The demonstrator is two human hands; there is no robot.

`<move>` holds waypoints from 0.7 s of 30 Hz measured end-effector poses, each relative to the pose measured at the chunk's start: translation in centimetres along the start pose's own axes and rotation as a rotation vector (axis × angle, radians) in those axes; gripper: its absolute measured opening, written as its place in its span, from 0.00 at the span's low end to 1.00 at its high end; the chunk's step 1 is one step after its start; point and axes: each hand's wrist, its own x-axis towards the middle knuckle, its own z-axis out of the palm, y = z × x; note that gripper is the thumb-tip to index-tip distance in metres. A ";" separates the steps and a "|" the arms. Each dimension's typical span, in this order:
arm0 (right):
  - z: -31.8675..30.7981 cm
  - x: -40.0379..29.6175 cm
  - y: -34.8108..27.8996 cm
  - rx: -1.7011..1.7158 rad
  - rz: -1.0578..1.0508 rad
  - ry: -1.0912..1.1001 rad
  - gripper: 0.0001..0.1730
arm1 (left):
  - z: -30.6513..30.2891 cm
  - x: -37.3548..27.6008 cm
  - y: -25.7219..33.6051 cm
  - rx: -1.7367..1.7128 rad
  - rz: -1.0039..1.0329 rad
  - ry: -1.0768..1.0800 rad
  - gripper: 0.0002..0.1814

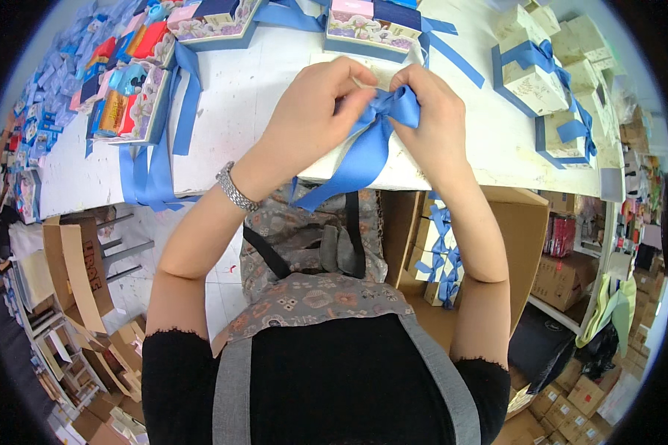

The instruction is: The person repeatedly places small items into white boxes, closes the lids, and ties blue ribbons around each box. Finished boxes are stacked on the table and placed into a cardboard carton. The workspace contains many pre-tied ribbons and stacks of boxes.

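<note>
Blue satin ribbon (pixel 370 158) forms a bow over a cream gift box (pixel 403 172) at the table's front edge. My left hand (pixel 317 105) pinches the bow's left side between thumb and fingers. Around the right loop, my right hand (pixel 434 114) has its thumb below and fingers above. One wide ribbon tail hangs from the knot past the front edge. Much of the box and the left loop are hidden behind my hands.
Filled gift boxes (pixel 139 105) with loose ribbons stand left on the white table (pixel 228 122); another filled box (pixel 373 30) is behind. Ribbon-tied boxes (pixel 534 78) are stacked right. An open carton (pixel 512 233) below the edge holds several tied boxes (pixel 437 250).
</note>
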 end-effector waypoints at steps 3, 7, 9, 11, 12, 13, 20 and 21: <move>0.1 -0.3 0.5 -0.017 0.000 0.049 0.11 | 0.5 -0.1 -0.5 0.306 0.154 0.129 0.13; 0.3 -0.5 0.8 0.273 0.191 -0.077 0.10 | 0.0 0.3 -2.5 0.358 0.177 -0.027 0.11; 0.1 0.0 1.6 0.388 0.201 -0.160 0.11 | -0.2 0.2 -2.6 0.308 0.134 -0.054 0.10; -0.6 0.5 2.1 0.480 0.194 -0.323 0.16 | -0.4 0.2 -2.5 0.308 0.124 -0.088 0.10; -1.3 0.8 2.5 0.525 0.189 -0.403 0.18 | -0.5 0.2 -2.5 0.309 0.120 -0.105 0.10; -2.6 0.7 3.7 0.792 0.182 -0.470 0.23 | -0.4 0.2 -2.5 0.298 0.121 -0.100 0.09; -3.4 -0.1 3.0 0.351 0.039 -0.092 0.14 | -0.3 -0.3 -2.3 0.250 0.168 0.077 0.07; -3.2 -0.6 2.6 0.325 0.157 -0.077 0.14 | -0.2 -0.4 -2.4 0.207 0.175 0.133 0.07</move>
